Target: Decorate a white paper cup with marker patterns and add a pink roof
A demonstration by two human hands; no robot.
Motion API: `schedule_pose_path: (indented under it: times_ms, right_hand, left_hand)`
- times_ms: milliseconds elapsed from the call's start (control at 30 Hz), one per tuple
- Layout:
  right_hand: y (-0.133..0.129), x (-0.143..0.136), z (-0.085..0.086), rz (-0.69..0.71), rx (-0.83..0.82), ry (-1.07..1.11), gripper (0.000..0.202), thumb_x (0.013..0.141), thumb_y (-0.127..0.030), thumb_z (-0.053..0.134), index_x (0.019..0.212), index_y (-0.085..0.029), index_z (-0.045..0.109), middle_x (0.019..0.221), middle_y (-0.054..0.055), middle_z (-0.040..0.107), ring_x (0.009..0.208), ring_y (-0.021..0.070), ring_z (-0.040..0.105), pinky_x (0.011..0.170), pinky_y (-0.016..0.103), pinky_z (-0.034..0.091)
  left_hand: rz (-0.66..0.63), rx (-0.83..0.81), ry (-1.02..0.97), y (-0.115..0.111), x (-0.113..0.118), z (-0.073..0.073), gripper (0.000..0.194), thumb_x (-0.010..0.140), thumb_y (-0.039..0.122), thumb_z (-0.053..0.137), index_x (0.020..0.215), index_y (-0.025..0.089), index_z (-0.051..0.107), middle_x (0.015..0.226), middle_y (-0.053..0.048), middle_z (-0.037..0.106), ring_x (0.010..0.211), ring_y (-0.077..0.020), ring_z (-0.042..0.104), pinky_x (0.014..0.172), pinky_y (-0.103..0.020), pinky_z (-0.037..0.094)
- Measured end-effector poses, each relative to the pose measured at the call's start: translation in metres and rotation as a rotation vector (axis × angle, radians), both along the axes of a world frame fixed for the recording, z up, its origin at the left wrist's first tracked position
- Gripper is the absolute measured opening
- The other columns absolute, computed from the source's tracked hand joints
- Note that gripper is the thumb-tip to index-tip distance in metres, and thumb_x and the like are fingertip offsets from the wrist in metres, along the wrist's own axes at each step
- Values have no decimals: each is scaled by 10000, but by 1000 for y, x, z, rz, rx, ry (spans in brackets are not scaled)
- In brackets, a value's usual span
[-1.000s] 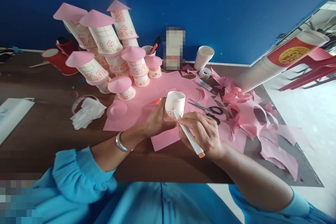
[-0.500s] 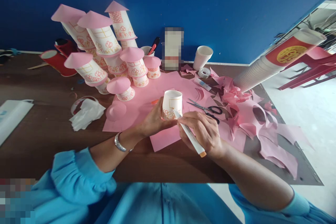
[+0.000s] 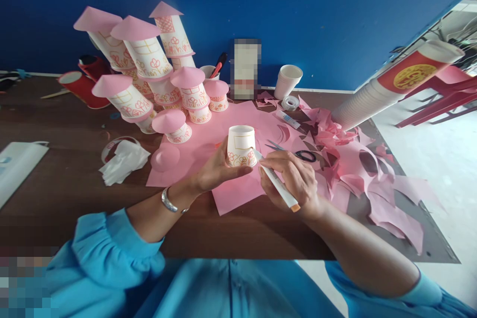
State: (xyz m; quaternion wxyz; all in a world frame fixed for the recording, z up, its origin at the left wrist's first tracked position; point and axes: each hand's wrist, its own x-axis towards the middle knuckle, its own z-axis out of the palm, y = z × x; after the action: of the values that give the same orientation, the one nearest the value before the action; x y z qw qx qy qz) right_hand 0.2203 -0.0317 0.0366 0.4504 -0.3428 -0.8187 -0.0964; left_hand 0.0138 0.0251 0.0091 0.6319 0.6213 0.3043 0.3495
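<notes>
My left hand is wrapped round a small white paper cup from its left and below. Red flowers run along the cup's lower part, and a yellowish-brown square outline is drawn above them. Between the thumb and fingers of my right hand is a white marker with an orange end. Its tip meets, or comes very near, the cup's right side. Under and behind the cup lies a sheet of pink paper. Scissors with black handles lie just behind my right hand, partly covered by it.
Decorated cup towers with pink cone roofs stand at the back left. Pink paper scraps cover the right side, beside a tall leaning cup stack. A tape roll, a glue tube and crumpled tissue lie around.
The cup has shifted slightly left and turned, showing more of the square outline. My right hand and the marker have moved a little to the right.
</notes>
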Motion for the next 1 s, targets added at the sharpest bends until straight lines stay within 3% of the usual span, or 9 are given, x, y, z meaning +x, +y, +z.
schedule_pose_path:
  times_ms: [200,467,700,833,1000]
  right_hand:
    - [1,2,-4,-16,-21,21,205,988,-88,610,1155,-206,613,900,50,770,806,191,777,695,312,655]
    - [2,3,-4,-29,-20,30,191,987,-76,617,1135,-196,609,908,63,769,822,190,775,715,307,660]
    - [-2,3,3,-18,7,40,196,981,-77,645,1138,-194,623,897,40,761,788,170,759,689,286,648]
    - [-2,4,4,-5,48,31,186,979,-67,662,1137,-165,652,913,57,740,755,154,731,659,267,633]
    - [-1,3,3,26,35,67,247,1004,-150,656,1251,-173,655,971,80,762,855,215,776,690,333,668]
  left_hand:
    - [-19,-6,-8,1,-2,-1,810,814,476,893,1488,203,537,1239,-109,680,1154,-294,625,1028,-464,522]
    - [-50,-38,-63,2,-4,-8,769,829,471,905,1471,223,562,1105,-65,705,1027,-250,654,971,-441,542]
    - [-57,-57,-75,3,-5,-6,847,825,490,905,1539,244,522,1258,-99,709,1162,-295,656,1027,-477,542]
    - [-57,-33,-45,4,-5,-7,794,827,502,902,1495,235,568,1283,-110,710,1188,-312,655,1041,-489,542]
    - [-28,-54,-30,1,-2,-3,799,805,504,915,1471,237,566,1320,-108,697,1243,-328,639,1068,-486,530]
